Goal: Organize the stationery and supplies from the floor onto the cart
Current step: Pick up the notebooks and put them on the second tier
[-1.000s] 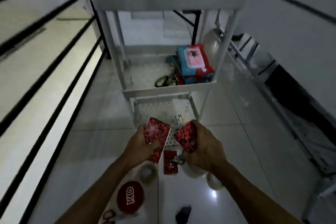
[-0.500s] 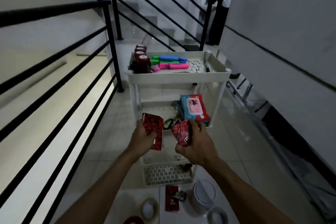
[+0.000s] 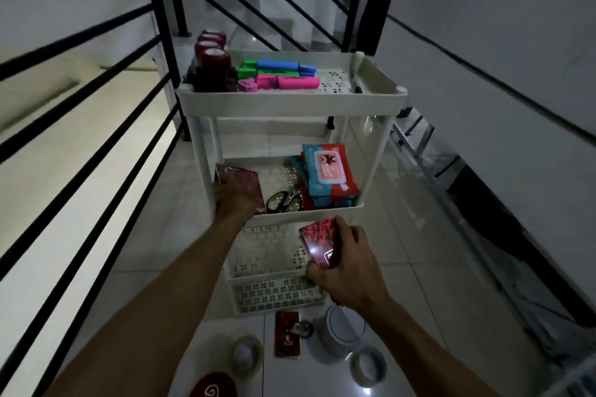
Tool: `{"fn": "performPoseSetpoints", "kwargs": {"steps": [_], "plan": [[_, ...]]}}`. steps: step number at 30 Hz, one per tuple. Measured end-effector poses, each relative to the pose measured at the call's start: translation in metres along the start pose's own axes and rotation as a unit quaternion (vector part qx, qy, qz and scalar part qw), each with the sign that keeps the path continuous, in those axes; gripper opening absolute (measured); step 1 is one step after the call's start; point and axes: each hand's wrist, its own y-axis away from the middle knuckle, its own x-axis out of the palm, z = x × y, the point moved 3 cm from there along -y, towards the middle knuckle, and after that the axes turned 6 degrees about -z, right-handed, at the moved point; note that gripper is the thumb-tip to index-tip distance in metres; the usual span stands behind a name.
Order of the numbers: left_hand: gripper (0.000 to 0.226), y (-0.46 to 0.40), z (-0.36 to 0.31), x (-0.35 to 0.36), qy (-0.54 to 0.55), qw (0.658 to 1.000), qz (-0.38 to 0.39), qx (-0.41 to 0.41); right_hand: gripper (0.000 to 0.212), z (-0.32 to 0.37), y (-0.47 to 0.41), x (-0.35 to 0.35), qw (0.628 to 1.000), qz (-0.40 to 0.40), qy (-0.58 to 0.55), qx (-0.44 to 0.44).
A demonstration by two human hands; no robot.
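Your left hand (image 3: 237, 200) grips a red packet (image 3: 240, 182) on the cart's middle shelf (image 3: 309, 214); your right hand (image 3: 346, 263) clutches another red packet (image 3: 319, 246)

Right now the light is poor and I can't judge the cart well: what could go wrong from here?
The left hand sets its red packet beside the scissors on the middle shelf; it could knock them. The right hand pinches more red packets loosely over the bottom shelf; one might slip.
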Motion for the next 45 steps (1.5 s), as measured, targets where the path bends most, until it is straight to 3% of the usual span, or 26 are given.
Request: {"fn": "performPoseSetpoints", "kwargs": {"steps": [3,5,9,11,13,16,20,22,25,29,34,38,42,45], "plan": [[0.045,-0.001,0.002,0.005,-0.011,0.993,-0.107,0.055,0.084,0.003,-0.004,0.009,1.0,0.002,-0.008,0.002],[0.039,-0.002,0.001,0.008,-0.071,0.979,-0.107,0.157,0.09,0.006,-0.008,0.014,1.0,-0.002,-0.011,0.003],[0.03,-0.005,0.002,0.011,-0.183,0.968,0.038,0.17,0.108,0.014,-0.014,0.02,1.0,-0.004,-0.005,0.006],[0.039,0.0,-0.002,0.005,-0.221,0.957,0.063,0.175,0.106,0.022,-0.02,0.023,1.0,-0.007,-0.012,0.005],[0.043,0.007,-0.004,-0.008,-0.175,0.964,0.079,0.184,0.104,0.033,-0.03,0.028,1.0,-0.01,-0.029,-0.001],[0.034,0.031,0.001,-0.045,0.047,0.961,0.073,0.263,0.097,0.052,-0.052,0.038,0.996,-0.014,-0.084,-0.005],[0.028,0.056,0.036,-0.108,0.142,0.929,-0.098,0.328,0.106,0.073,-0.091,0.062,0.997,0.012,-0.076,0.029],[0.03,0.048,0.05,-0.118,0.153,0.924,-0.128,0.326,0.118,0.081,-0.106,0.076,0.998,0.03,-0.037,0.04],[0.052,0.024,0.05,-0.113,0.17,0.933,-0.057,0.311,0.117,0.089,-0.123,0.093,0.997,0.049,0.015,0.055],[0.028,0.01,0.034,-0.109,0.214,0.917,-0.01,0.336,0.114,0.099,-0.138,0.113,0.993,0.047,0.063,0.087],[0.018,0.007,0.039,-0.107,0.2,0.923,0.01,0.33,0.108,0.119,-0.151,0.129,0.992,0.015,0.054,0.115],[0.023,0.002,0.039,-0.104,0.186,0.928,0.021,0.322,0.092,0.129,-0.154,0.136,0.993,0.017,0.045,0.111],[0.011,0.004,0.037,-0.099,0.194,0.928,0.04,0.315,0.065,0.115,-0.152,0.144,0.991,0.069,0.08,0.081],[0.012,0.006,0.035,-0.096,0.205,0.929,0.043,0.304,0.055,0.103,-0.149,0.144,0.995,0.081,0.042,0.047]]}}
